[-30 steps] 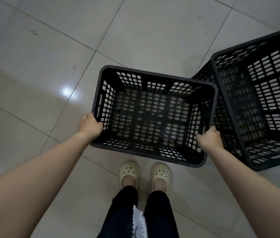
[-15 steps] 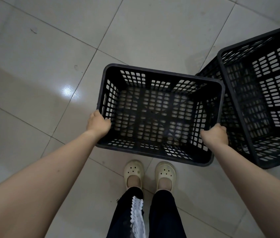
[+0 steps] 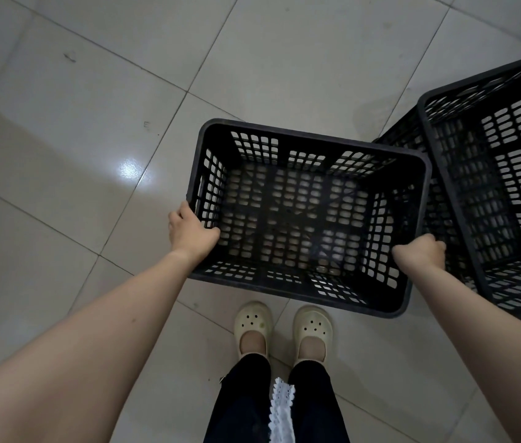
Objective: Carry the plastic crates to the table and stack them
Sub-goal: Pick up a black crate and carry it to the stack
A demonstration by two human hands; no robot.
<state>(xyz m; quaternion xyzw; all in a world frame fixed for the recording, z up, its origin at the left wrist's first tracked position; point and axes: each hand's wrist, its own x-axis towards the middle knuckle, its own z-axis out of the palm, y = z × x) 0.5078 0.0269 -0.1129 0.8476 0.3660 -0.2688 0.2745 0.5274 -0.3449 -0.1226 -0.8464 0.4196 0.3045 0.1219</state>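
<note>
crate [image 3: 310,215] held by both grips, left hand [image 3: 188,231], right hand [image 3: 422,254], over tiled floor [image 3: 61,187].

Both hands [image 3: 192,230] grip black crate [image 3: 310,155] w/ 2nd crate [image 3: 508,174] beside.

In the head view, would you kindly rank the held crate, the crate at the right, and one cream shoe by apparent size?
1. Held crate, fully in view.
2. Right crate, cropped by the frame edge and possibly equal in size, so its rank is unsure.
3. Cream shoe, clearly the smallest.

The crate [image 3: 308,215] sits before the feet [image 3: 283,330], second crate [image 3: 505,174] right.
</note>
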